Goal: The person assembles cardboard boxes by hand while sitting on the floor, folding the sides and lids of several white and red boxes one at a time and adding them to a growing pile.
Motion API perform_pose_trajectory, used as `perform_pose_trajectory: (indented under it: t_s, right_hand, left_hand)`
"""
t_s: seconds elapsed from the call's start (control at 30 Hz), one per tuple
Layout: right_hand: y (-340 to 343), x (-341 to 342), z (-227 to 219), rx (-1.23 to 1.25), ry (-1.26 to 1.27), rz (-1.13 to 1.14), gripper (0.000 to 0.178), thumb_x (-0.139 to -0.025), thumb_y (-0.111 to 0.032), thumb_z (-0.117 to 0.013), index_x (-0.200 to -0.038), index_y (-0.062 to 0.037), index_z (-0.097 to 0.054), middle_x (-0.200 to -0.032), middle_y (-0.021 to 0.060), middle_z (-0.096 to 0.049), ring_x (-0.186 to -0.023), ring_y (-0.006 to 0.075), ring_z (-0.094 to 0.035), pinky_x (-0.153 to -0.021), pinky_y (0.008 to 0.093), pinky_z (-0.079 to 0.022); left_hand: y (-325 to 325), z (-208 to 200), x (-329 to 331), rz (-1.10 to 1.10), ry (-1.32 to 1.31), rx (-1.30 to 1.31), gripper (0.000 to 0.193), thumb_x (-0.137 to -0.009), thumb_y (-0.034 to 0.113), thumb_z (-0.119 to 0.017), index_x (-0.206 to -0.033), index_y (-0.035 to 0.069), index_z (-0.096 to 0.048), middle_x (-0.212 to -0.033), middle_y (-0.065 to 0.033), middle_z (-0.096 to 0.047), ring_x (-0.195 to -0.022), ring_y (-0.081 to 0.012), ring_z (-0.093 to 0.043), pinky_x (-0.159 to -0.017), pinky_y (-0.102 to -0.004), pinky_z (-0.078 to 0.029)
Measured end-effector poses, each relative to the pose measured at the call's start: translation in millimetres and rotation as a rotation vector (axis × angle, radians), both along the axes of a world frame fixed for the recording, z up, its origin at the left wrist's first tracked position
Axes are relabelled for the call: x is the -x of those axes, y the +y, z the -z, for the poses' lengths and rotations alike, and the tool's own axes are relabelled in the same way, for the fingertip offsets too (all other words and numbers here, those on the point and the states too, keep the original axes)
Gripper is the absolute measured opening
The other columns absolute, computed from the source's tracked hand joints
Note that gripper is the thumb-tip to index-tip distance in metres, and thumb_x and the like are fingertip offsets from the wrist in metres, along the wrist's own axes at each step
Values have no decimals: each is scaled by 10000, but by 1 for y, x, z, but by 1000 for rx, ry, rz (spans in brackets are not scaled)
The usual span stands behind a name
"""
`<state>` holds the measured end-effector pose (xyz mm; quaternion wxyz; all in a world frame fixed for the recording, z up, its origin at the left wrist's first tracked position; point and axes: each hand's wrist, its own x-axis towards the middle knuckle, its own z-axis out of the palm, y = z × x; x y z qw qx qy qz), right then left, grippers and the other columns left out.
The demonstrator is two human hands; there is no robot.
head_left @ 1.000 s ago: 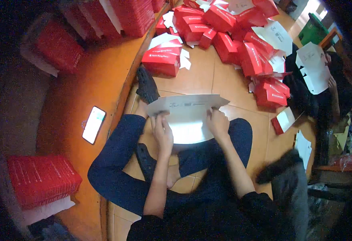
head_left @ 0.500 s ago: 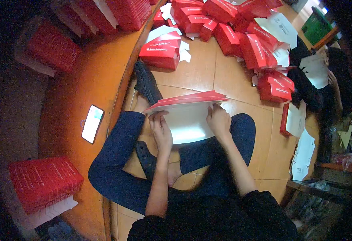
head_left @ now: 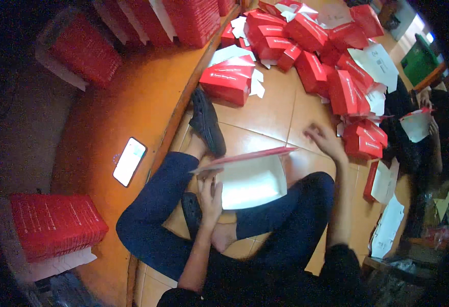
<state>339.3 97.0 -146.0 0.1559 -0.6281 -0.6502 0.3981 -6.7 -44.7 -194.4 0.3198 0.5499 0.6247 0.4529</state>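
Note:
Over my crossed legs, a red-and-white cardboard box (head_left: 255,183) is partly folded up, its pale inside facing me and its red flaps along the far edge. My left hand (head_left: 211,197) grips the box at its left end, the thumb and fingers around the card. Off to the right of the box, my right hand (head_left: 328,142) is in the air above the tiles, touching nothing. Its fingers are loosely bent and apart, a little blurred by motion.
Folded red boxes (head_left: 311,33) lie heaped on the tiled floor ahead. Stacks of flat red card (head_left: 60,222) and a lit phone (head_left: 130,161) rest on the wooden platform at left. At right, another person's hands (head_left: 433,128) hold a white card piece (head_left: 417,126).
My right hand has let go of the card and swung out to the right. The card's right side now stands folded up. My left hand keeps its hold; the view has shifted slightly.

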Motion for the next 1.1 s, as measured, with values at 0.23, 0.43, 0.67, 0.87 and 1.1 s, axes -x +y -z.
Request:
perform_pose_trajectory:
  t_s: [0.23, 0.43, 0.67, 0.87, 1.1]
  right_hand:
    - [178, 139, 52, -969, -353, -405, 770, -647, -335, -757, -1255, -59, -375, -1232, 165, -458, -1111, 342, -476, -928, 431, -395]
    - [178, 148, 71, -704, -379, -317, 845, -555, -203, -791, -1271, -56, -368, -1218, 161, -450, -1132, 332, -450, -913, 436, -412]
    - [63, 0, 42, -616, -523, -285, 736, -527, -165, -771, -1196, -122, -467, -1147, 176, -458, -1085, 348, -462, -908, 417, -411]
    - [5, -29, -3, -519, -559, -234, 576, -590, -162, -741, -1122, -89, -531, -1142, 173, -498, -1111, 340, -468, -942, 441, -381]
    - [15, 59, 31, 14, -1303, -754, 397, -780, -319, -574, -1128, -131, -544, -1180, 73, -534, -1099, 257, -495, -963, 388, -369]
  left_hand:
    - [-18, 2, 19, -22, 222, -39, 294, -824, 91, -559, -1106, 8, -576, -1148, -247, -498, -1087, -398, -472, -949, -430, -364]
    - [-24, 12, 27, -110, 219, -76, 313, -819, 84, -534, -1116, -13, -557, -1194, -253, -467, -1123, -409, -436, -993, -433, -317]
    - [-18, 2, 12, -100, 139, -161, 252, -792, 75, -511, -1021, 33, -606, -1114, -192, -496, -1099, -334, -443, -990, -405, -313]
    - [-21, 0, 9, -122, 139, -157, 256, -787, 50, -509, -1024, 35, -605, -1113, -189, -482, -1089, -329, -449, -972, -395, -332]
    - [-21, -2, -1, -98, 131, -154, 311, -783, 27, -486, -1078, 20, -582, -1137, -209, -486, -1127, -358, -428, -1010, -430, -294]
